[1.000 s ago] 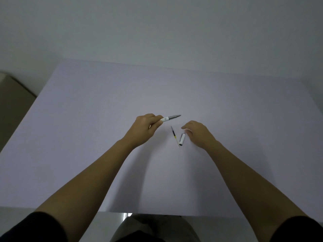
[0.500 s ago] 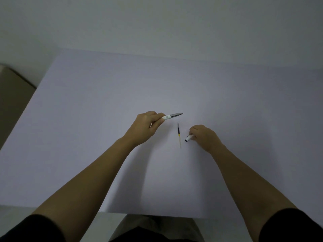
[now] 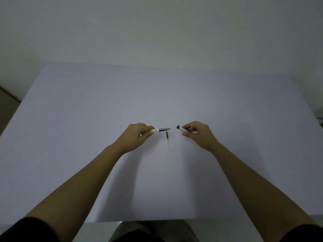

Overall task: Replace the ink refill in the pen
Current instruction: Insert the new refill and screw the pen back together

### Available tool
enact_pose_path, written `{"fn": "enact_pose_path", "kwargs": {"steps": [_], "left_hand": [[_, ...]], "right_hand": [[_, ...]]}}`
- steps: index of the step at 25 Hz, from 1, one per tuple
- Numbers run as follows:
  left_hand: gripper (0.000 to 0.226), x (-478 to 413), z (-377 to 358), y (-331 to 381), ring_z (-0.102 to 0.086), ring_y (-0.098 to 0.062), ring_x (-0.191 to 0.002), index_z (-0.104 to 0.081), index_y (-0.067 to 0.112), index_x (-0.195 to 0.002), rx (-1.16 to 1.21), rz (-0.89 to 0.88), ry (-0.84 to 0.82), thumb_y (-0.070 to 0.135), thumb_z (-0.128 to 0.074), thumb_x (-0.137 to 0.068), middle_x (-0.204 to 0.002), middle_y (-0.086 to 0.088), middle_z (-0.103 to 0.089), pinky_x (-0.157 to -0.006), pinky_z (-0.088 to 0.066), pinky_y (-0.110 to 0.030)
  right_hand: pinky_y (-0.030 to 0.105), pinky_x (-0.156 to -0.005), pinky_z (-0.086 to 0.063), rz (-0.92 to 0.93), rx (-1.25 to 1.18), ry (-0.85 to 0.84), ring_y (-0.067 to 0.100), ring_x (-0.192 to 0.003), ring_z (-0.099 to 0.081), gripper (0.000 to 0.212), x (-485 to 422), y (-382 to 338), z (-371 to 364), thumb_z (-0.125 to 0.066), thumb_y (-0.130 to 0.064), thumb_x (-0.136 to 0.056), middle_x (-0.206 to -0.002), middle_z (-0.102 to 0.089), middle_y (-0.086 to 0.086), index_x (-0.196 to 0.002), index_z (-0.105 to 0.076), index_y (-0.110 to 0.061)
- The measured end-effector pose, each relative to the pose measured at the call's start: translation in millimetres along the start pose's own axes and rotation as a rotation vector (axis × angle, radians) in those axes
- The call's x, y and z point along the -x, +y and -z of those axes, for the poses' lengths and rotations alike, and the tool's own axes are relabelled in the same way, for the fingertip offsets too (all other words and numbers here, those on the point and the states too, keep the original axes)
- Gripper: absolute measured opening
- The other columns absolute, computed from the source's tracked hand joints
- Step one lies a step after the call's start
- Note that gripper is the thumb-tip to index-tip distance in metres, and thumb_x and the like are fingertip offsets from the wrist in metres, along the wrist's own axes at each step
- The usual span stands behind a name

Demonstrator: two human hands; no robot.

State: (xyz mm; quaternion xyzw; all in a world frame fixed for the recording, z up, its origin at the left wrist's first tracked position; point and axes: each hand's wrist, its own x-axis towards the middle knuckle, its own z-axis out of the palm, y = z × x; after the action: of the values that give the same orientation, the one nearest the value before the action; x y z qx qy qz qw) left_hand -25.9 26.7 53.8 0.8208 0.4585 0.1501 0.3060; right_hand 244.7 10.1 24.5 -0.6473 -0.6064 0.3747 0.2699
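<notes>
My left hand [image 3: 136, 137] grips a white pen body [image 3: 161, 130] whose dark refill tip sticks out and points right. My right hand [image 3: 197, 135] holds the white pen cap piece [image 3: 180, 128] above the table, its dark open end facing left toward that tip, a small gap between them. A thin loose refill [image 3: 168, 141], dark at the far end and yellow toward me, lies on the table below and between the hands; neither hand touches it.
A large pale lavender table [image 3: 87, 137] fills the view, its near edge at the bottom. A plain wall stands behind it. A brown surface [image 3: 7, 109] shows past the left edge.
My right hand picked the white piece up off the table and raised it to face the pen tip. The left hand kept its grip on the pen body.
</notes>
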Motion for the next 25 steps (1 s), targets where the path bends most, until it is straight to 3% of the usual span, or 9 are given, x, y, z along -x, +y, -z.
{"fn": "enact_pose_path", "kwargs": {"steps": [6,12,19,25], "left_hand": [[0.018,6,2,6,-0.052,-0.020,-0.065,-0.065,0.019,-0.095,-0.005,-0.014,0.033,0.023,-0.047,-0.094,-0.070,-0.005,-0.057,-0.061,-0.037,-0.023],[0.019,10,3,8,-0.050,-0.021,-0.064,-0.065,0.016,-0.096,-0.036,-0.036,0.055,0.022,-0.047,-0.095,-0.069,-0.006,-0.058,-0.061,-0.036,-0.026],[0.020,13,2,11,-0.047,-0.018,-0.066,-0.065,0.017,-0.103,-0.050,-0.060,0.031,0.021,-0.048,-0.094,-0.073,-0.010,-0.060,-0.060,-0.030,-0.023],[0.020,14,3,15,-0.050,-0.021,-0.066,-0.066,0.016,-0.104,-0.029,-0.085,0.077,0.019,-0.049,-0.094,-0.074,-0.012,-0.061,-0.062,-0.036,-0.027]], "right_hand": [[0.004,-0.075,-0.043,0.104,0.061,-0.089,0.010,-0.087,-0.060,0.021,4,-25,1,-0.069,-0.014,-0.080,-0.095,-0.065,-0.003,-0.101,-0.069,-0.015],[-0.002,-0.072,-0.038,0.177,0.072,-0.106,0.008,-0.082,-0.058,0.018,7,-36,-9,-0.069,-0.013,-0.079,-0.087,-0.065,-0.005,-0.096,-0.070,-0.018],[0.007,-0.067,-0.039,0.292,0.243,-0.201,0.008,-0.077,-0.054,0.022,10,-56,-6,-0.066,-0.018,-0.083,-0.090,-0.065,0.001,-0.105,-0.068,-0.018],[0.003,-0.065,-0.037,0.280,0.205,-0.199,-0.001,-0.070,-0.050,0.020,13,-63,-6,-0.064,-0.018,-0.085,-0.085,-0.062,-0.005,-0.105,-0.068,-0.018]]}}
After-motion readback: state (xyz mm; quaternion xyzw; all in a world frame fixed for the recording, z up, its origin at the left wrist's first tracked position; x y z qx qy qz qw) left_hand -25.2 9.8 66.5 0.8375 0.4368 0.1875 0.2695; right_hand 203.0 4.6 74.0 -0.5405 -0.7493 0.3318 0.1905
